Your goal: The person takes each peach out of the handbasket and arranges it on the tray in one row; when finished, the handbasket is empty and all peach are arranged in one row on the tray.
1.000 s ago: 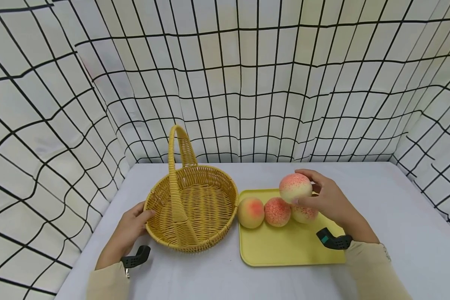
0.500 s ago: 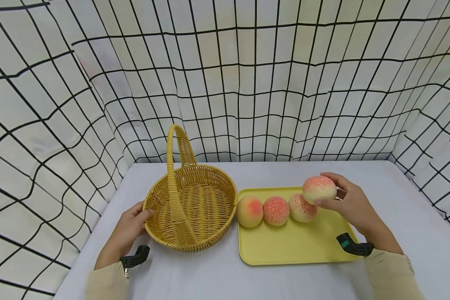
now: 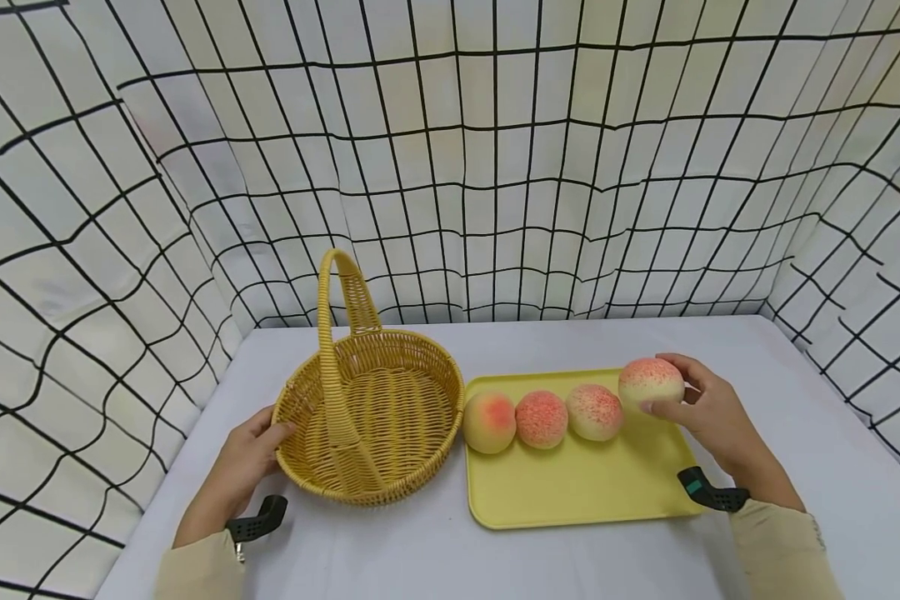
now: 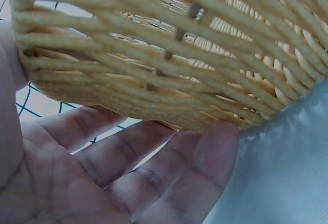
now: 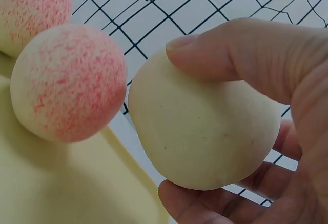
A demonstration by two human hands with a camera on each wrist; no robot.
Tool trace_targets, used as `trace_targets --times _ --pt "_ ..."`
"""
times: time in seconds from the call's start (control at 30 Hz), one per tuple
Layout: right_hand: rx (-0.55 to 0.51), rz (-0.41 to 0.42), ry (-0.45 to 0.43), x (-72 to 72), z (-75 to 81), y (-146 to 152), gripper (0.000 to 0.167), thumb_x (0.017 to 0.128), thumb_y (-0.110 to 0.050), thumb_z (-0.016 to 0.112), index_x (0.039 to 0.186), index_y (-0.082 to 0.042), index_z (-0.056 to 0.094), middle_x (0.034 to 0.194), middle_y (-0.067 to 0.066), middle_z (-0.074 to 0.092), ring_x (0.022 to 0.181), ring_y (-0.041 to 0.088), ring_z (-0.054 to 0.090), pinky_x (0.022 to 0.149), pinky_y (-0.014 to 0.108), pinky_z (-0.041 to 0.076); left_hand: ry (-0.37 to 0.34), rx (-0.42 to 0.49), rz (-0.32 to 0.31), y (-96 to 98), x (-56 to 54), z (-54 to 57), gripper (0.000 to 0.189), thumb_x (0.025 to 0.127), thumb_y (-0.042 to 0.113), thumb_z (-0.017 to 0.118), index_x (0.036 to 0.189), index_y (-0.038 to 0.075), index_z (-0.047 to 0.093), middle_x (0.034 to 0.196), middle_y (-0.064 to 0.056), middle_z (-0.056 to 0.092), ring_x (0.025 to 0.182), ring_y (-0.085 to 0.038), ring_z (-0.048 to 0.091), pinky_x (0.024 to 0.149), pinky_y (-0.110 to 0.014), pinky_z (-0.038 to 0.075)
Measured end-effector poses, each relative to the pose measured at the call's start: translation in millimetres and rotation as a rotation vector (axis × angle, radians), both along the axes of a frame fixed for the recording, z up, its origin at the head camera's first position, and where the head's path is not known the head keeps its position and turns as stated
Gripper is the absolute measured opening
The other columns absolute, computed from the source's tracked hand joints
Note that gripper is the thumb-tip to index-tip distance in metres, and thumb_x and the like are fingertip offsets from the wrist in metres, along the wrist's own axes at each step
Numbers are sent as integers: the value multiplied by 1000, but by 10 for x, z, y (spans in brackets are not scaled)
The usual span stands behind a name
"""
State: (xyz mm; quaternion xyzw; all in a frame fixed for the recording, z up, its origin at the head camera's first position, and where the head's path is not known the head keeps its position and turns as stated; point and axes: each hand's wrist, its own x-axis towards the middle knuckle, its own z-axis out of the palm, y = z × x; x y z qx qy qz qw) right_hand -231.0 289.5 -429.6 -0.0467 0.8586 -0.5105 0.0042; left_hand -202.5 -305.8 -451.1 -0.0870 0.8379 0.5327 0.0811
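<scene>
A yellow wicker basket [image 3: 450, 392] with a tall handle stands on the left. My left hand [image 3: 243, 458] holds its left side, thumb over the rim and fingers [image 4: 133, 147] under the outer weave. On the right, my right hand [image 3: 716, 417] grips a pale peach with a pink-speckled top [image 3: 651, 382] between thumb and fingers. This peach is over the far right corner of the yellow tray [image 3: 570, 492]; its pale underside [image 5: 200, 131] fills the right wrist view. Along the tray's back half lie an orange-yellow peach [image 3: 489, 422], a red-speckled peach [image 3: 542, 419] and a pale speckled peach [image 3: 595, 412] in a row.
The basket's right rim comes right up to the tray's left edge. A white cloth [image 3: 390, 550] covers the table. White walls with black grid lines [image 3: 487, 183] enclose the back and both sides.
My right hand has carried its peach rightward along the row and slightly lower, uncovering the pale speckled peach beneath. The left hand keeps its hold on the basket. The head view has shifted slightly.
</scene>
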Motion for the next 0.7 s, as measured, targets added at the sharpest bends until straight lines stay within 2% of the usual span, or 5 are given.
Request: trace_targets --times 0.17,0.7 --pt "5 -14 -8 -14 -91 48 78 95 -26 78 158 -5 37 149 18 45 109 3 59 85 16 53 4 -4 0 8 2 7 60 111 27 43 162 -1 28 158 -30 40 123 -27 61 86 -28 59" --pt "76 -48 -82 -65 -251 66 80 92 -31 81 156 -7 39 144 16 50 113 25 54 85 21 50 13 -3 -6 15 20 18 59 112 27 43 162 -1 28 158 -30 39 127 -31 59 87 -28 59"
